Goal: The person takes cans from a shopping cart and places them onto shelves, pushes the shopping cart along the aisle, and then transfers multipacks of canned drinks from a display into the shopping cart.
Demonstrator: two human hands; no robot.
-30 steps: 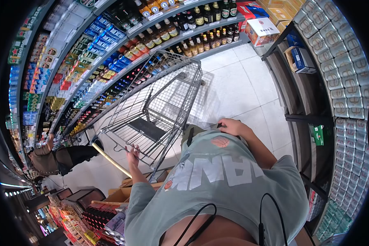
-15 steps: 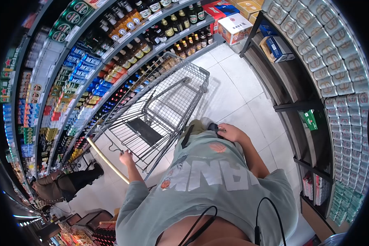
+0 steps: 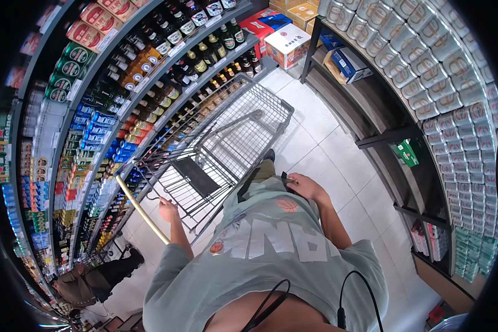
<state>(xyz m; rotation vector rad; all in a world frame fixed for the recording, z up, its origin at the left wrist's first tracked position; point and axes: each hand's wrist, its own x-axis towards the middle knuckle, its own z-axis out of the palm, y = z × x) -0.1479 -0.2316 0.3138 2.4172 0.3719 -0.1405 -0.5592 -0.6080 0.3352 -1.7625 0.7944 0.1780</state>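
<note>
A grey wire shopping cart with a black panel stands upright on the floor, beside the bottle shelves.

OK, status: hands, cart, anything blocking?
Left hand at near end of grey wire shopping cart; right hand by hem of pale green shirt. Grey bottle-lined shelving alongside cart.
</note>
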